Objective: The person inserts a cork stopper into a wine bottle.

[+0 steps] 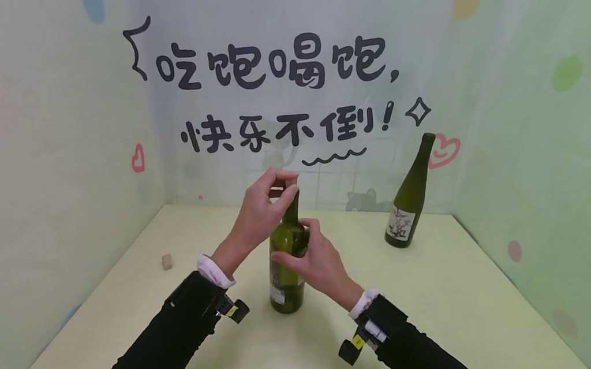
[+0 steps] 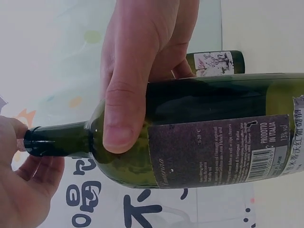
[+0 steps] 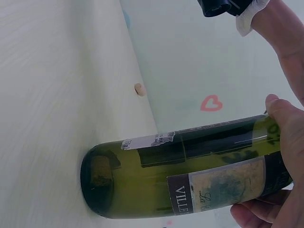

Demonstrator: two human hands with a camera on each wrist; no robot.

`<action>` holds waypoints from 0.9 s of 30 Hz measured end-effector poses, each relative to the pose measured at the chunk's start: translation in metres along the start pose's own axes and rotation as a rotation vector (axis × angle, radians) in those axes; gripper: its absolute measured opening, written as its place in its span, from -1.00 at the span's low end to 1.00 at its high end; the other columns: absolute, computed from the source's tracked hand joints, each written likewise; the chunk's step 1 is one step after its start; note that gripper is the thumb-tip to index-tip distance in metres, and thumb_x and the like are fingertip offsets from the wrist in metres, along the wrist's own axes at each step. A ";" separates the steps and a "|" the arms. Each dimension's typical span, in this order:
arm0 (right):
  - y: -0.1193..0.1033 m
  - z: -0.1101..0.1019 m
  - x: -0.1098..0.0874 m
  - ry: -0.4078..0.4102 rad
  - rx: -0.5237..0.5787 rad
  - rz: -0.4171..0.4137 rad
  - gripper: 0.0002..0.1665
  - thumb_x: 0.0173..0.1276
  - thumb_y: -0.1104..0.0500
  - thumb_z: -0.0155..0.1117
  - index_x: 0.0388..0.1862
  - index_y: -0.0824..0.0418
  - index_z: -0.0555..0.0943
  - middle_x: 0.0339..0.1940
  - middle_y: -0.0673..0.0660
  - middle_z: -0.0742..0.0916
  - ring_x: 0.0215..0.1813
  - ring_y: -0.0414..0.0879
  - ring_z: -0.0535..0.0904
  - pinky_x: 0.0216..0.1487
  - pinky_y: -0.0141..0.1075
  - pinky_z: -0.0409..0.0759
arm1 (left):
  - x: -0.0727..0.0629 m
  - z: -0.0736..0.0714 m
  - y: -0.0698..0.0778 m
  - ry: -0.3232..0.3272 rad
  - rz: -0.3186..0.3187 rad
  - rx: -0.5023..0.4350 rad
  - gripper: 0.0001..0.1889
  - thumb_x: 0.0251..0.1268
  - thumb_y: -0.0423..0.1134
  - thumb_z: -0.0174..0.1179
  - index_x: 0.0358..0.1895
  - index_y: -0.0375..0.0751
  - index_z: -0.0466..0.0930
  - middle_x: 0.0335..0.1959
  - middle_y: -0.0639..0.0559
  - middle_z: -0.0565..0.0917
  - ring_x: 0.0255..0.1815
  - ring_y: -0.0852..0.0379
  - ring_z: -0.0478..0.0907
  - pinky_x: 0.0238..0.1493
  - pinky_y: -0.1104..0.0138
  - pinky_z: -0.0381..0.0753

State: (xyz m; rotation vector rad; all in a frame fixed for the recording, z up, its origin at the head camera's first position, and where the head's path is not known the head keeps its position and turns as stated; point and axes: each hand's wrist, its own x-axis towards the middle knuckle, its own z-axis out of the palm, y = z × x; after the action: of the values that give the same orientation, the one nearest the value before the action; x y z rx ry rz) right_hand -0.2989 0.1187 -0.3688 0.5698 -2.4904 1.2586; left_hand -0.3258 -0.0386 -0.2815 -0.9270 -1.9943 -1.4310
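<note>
The wine bottle is upright at the centre of the desk, between both hands. The right hand has its thumb and fingers wrapped around the body just below the shoulder. The left hand is curled around the mouth with its thumb and fingers; whether that grip pinches a stopper or only the rim cannot be told, as the fingertips cover it. Primary hazard: a sideways pull or twist at the mouth acts high above the base and may tilt the bottle if the right grip slackens. Secondary hazard: smooth glass may turn inside the right grip under twisting, causing a slip. If dropped leftward, the bottle could knock the loose cork; the second wine bottle stands well apart, at lower risk.
</note>
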 end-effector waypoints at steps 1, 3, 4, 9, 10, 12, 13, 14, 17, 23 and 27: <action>0.000 0.000 0.000 0.002 0.000 0.000 0.02 0.26 -0.20 0.55 0.48 0.16 0.22 0.22 0.19 0.67 0.09 0.07 0.71 0.05 0.03 0.72 | -0.001 0.000 0.001 -0.001 0.011 0.011 -0.75 0.54 -0.32 0.19 0.18 -0.24 0.58 -0.07 -0.08 0.64 -0.02 0.01 0.65 0.08 0.12 0.69; 0.000 0.000 0.000 0.004 -0.002 0.002 0.03 0.26 -0.21 0.54 0.49 0.15 0.21 0.23 0.19 0.66 0.11 0.08 0.70 0.07 0.05 0.71 | -0.002 0.000 0.001 -0.003 0.031 0.035 -0.72 0.53 -0.33 0.20 0.21 -0.25 0.56 -0.06 -0.08 0.63 -0.01 0.01 0.65 0.07 0.12 0.70; 0.001 0.001 -0.001 0.002 -0.001 0.005 0.03 0.27 -0.21 0.53 0.50 0.15 0.20 0.24 0.19 0.66 0.11 0.09 0.69 0.07 0.05 0.71 | -0.003 0.000 0.001 -0.006 0.040 0.047 -0.70 0.52 -0.33 0.20 0.23 -0.24 0.56 -0.05 -0.08 0.62 -0.01 0.01 0.65 0.07 0.12 0.70; 0.003 0.002 -0.002 0.000 0.005 0.016 0.04 0.27 -0.22 0.52 0.51 0.13 0.19 0.26 0.19 0.65 0.14 0.10 0.68 0.10 0.09 0.69 | -0.006 -0.001 -0.001 -0.014 0.066 0.103 -0.65 0.51 -0.34 0.21 0.29 -0.22 0.54 0.02 -0.09 0.61 0.04 0.02 0.62 0.07 0.15 0.69; 0.003 0.003 -0.002 0.000 0.006 0.016 0.04 0.27 -0.22 0.52 0.51 0.13 0.19 0.27 0.19 0.65 0.14 0.10 0.68 0.10 0.09 0.69 | -0.007 -0.002 -0.002 -0.014 0.069 0.108 -0.65 0.51 -0.34 0.21 0.30 -0.21 0.54 0.04 -0.09 0.60 0.05 0.02 0.62 0.06 0.15 0.69; 0.003 0.003 -0.003 0.001 0.006 0.015 0.04 0.27 -0.22 0.53 0.52 0.12 0.19 0.27 0.19 0.64 0.15 0.11 0.68 0.10 0.10 0.68 | -0.009 -0.003 -0.002 -0.012 0.073 0.115 -0.62 0.51 -0.35 0.20 0.33 -0.19 0.54 0.09 -0.09 0.59 0.06 0.02 0.61 0.07 0.15 0.69; 0.004 0.004 -0.003 0.001 0.005 0.014 0.05 0.27 -0.22 0.53 0.52 0.12 0.18 0.27 0.20 0.64 0.15 0.11 0.68 0.10 0.10 0.68 | -0.010 -0.004 -0.002 -0.011 0.075 0.114 -0.60 0.51 -0.35 0.20 0.35 -0.17 0.53 0.12 -0.09 0.58 0.07 0.02 0.61 0.07 0.15 0.69; 0.004 0.004 -0.003 0.001 0.007 0.012 0.06 0.27 -0.22 0.53 0.53 0.11 0.18 0.28 0.20 0.64 0.15 0.11 0.67 0.10 0.11 0.68 | -0.010 -0.004 -0.002 -0.010 0.075 0.114 -0.57 0.51 -0.35 0.19 0.39 -0.16 0.50 0.15 -0.10 0.57 0.08 0.02 0.61 0.07 0.15 0.69; 0.005 0.004 -0.005 -0.001 0.004 0.012 0.10 0.26 -0.23 0.53 0.57 0.11 0.15 0.32 0.20 0.62 0.17 0.12 0.67 0.10 0.12 0.68 | -0.015 -0.007 -0.004 -0.005 0.064 0.107 -0.45 0.50 -0.37 0.19 0.51 -0.13 0.38 0.21 -0.11 0.56 0.10 0.01 0.60 0.08 0.14 0.68; 0.011 0.001 -0.013 0.019 -0.053 0.019 0.08 0.32 -0.25 0.42 0.62 0.12 0.14 0.37 0.23 0.59 0.19 0.09 0.63 0.08 0.09 0.68 | -0.031 -0.009 -0.012 -0.051 -0.031 0.107 -0.35 0.51 -0.29 0.22 0.58 -0.14 0.22 0.25 -0.15 0.55 0.15 -0.06 0.58 0.17 0.03 0.63; 0.018 -0.008 -0.020 0.029 -0.070 0.022 -0.06 0.44 -0.24 0.28 0.62 0.12 0.17 0.32 0.24 0.61 0.22 0.11 0.59 0.09 0.12 0.64 | -0.047 -0.010 -0.022 -0.151 -0.157 0.118 -0.34 0.55 -0.14 0.21 0.58 -0.18 0.19 0.33 -0.18 0.49 0.25 -0.13 0.53 0.23 -0.05 0.57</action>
State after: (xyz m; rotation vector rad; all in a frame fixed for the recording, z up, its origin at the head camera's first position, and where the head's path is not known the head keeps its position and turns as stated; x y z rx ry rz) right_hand -0.2891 0.1398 -0.3855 0.5053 -2.5121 1.1733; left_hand -0.3121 -0.0633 -0.3263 -0.8650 -2.2814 -1.3420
